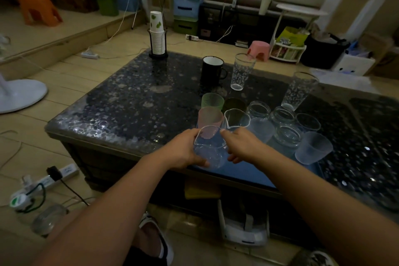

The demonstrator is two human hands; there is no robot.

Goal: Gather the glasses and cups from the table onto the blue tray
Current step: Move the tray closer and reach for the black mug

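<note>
Setting clear glass (210, 153), both hands (185, 151) (241, 147) curled round it, on tray (254, 174); most gathered; mug (212, 70), two tall glasses (241, 72) left.

- stack of paper cups (157, 36) in a black holder on the far tabletop corner
- orange stool (38, 9)
- pink stool (259, 49)
- power strip (51, 179) on the floor
</note>
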